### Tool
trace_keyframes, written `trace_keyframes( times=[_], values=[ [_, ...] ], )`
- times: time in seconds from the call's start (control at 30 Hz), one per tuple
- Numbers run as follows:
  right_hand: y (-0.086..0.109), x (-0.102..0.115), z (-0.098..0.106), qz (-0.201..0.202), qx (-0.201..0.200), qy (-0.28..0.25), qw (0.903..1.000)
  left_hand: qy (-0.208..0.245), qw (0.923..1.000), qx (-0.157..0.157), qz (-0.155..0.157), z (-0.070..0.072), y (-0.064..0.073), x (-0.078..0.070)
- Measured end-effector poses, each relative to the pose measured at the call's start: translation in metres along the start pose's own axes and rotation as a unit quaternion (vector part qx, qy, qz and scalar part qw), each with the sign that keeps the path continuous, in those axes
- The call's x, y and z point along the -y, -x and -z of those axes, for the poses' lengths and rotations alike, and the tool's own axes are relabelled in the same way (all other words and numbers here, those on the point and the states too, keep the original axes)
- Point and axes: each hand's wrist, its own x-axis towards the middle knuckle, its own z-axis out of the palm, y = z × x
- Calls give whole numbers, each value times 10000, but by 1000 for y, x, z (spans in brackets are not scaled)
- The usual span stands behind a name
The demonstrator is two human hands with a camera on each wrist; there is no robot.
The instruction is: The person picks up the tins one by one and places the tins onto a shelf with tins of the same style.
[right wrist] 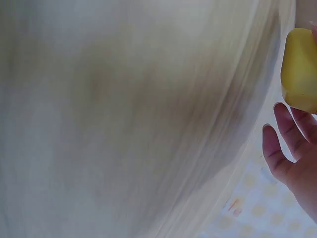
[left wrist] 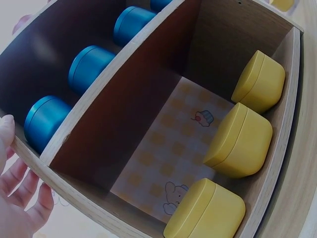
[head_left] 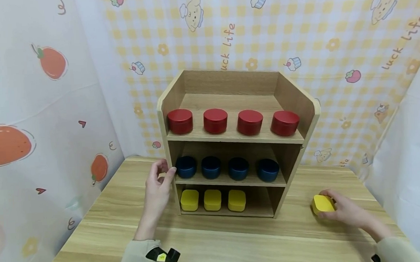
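My left hand [head_left: 157, 193] grips the left side panel of a wooden three-tier shelf [head_left: 230, 84]. In the left wrist view its thumb [left wrist: 7, 130] lies at the panel's edge and the other fingers are on the outer side. Off to the shelf's right, my right hand [head_left: 349, 212] holds a yellow rounded-square tin [head_left: 323, 204] between thumb and fingers, low over the table. On the bottom tier stand three matching yellow tins [head_left: 212, 200]. Several round blue tins [head_left: 211, 167] line the middle tier, and several round red tins [head_left: 215, 121] the top one.
The shelf stands on a wood-grain table [head_left: 237, 244]. Behind it hangs a yellow checked cloth [head_left: 226, 35] with printed cartoons. White printed cloth [head_left: 51, 103] closes the left side, and plain white cloth [head_left: 410, 136] the right.
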Motion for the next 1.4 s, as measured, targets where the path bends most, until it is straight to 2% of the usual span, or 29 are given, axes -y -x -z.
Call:
trace_keyframes(
  times=[0.4, 0.57, 0.77, 0.93, 1.07, 1.17, 1.3, 1.4],
  values=[
    [4, 42, -34, 993, 119, 210, 9948, 42, 10000, -23, -4, 0, 1, 1],
    [2, 56, -47, 1476, -20, 411, 9882, 83, 10000, -25, 8, 1, 1, 1],
    [0, 70, -61, 1667, -113, 337, 9854, 103, 9999, -12, -38, 0, 1, 1],
    [0, 83, -70, 2055, -300, 578, 9765, 100, 9999, 2, -17, 0, 0, 2],
    [-1, 96, -79, 2103, -431, 819, 9732, 93, 10000, -11, -27, 1, 0, 2],
    [-3, 104, -86, 1977, -364, 928, 9752, 68, 10000, -15, -27, 1, 0, 3],
    [-5, 112, -94, 1880, -281, 973, 9769, 68, 10000, -22, -27, 1, -6, 20],
    [-6, 117, -100, 1926, -370, 1059, 9748, 80, 10000, -13, -12, 2, -9, 32]
  ],
)
